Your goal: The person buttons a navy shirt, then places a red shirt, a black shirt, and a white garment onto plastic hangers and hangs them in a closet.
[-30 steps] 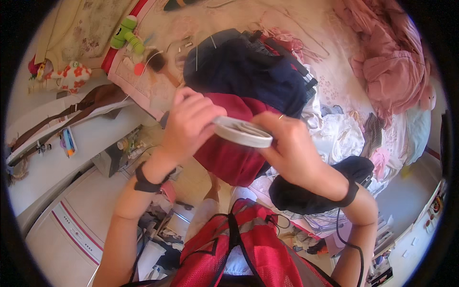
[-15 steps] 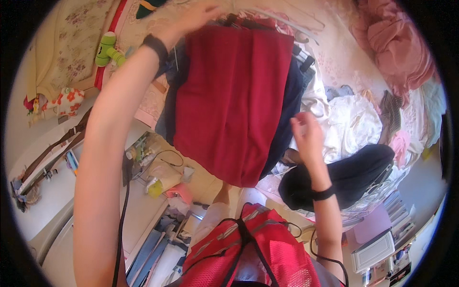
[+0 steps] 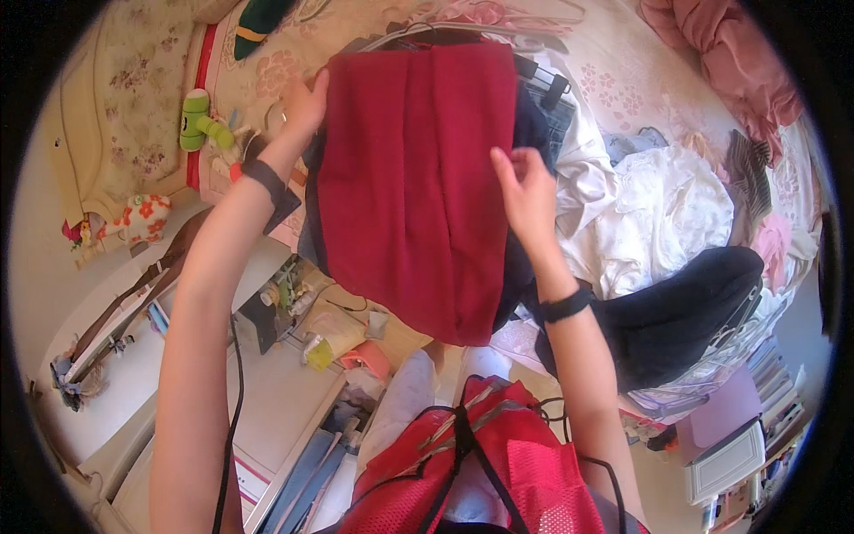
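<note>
A dark red garment (image 3: 412, 187), which looks like a skirt, lies spread on top of a stack of dark clothes on the bed, its lower end hanging toward me. My left hand (image 3: 305, 105) is at its upper left edge, thumb and fingers apart. At the right edge my right hand (image 3: 531, 198) rests with the thumb over the red cloth and the other fingers bent; they look apart. A hanger (image 3: 418, 34) shows above the garment's top. Behind its right side peek dark blue denim (image 3: 553, 125) and a black hanger clip (image 3: 557, 89).
White clothes (image 3: 658, 214) and a black garment (image 3: 676, 316) are heaped to the right. Pink bedding (image 3: 734, 62) lies at the far right. A green toy hammer (image 3: 197, 123) is at the left. An open drawer (image 3: 302, 472) of folded clothes sits below.
My left hand has come down from above the garment's top to its upper left edge. My right hand has moved up and left onto its right edge. The red cloth lies flatter.
</note>
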`<state>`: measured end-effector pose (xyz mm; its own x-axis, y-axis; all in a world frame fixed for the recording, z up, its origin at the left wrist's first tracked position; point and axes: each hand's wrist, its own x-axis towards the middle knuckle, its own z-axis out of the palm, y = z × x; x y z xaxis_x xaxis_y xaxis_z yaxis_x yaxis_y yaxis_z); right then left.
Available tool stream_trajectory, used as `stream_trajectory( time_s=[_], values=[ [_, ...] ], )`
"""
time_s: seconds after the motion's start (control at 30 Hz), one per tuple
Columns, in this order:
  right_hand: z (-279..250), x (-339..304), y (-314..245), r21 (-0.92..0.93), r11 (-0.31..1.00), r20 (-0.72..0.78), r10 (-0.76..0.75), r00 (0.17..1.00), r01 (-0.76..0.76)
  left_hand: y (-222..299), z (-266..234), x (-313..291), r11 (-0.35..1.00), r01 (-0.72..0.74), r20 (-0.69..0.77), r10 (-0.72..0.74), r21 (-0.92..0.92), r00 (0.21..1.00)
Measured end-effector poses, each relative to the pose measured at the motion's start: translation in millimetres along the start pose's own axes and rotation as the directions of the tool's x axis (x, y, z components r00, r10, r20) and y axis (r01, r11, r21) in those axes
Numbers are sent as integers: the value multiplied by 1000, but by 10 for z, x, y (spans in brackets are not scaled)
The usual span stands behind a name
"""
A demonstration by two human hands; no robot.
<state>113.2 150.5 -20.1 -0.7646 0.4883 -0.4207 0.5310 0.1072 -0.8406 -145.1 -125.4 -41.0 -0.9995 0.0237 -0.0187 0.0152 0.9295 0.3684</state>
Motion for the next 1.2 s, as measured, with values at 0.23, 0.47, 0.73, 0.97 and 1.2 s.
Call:
stream_trajectory(
  time_s=[0.23, 0.47, 0.73, 0.97, 1.2],
  values=[
    [-141, 531, 32, -278, 947, 34, -157, 987, 160, 609, 30, -301, 934, 214, 387, -92, -286, 917],
    [-236, 426, 65, -432, 872, -17, -265, 964, 232, 239, -194, 72, 998, -57, 197, 53, 15, 979],
    [74, 0, -63, -513, 546, 178, -688, 704, 663, 1031, -31, -1127, 744, -664, 126, 653, 73, 746],
    [41, -270, 621, -664, 388, 434, -497, 752, 639, 136, 77, -1972, 804, -586, 368, 518, 99, 773],
    [-630, -1392, 1065, -691, 360, 562, -278, 779, 627, -690, -305, -2928, 939, -262, 419, 150, 223, 895]
  ],
)
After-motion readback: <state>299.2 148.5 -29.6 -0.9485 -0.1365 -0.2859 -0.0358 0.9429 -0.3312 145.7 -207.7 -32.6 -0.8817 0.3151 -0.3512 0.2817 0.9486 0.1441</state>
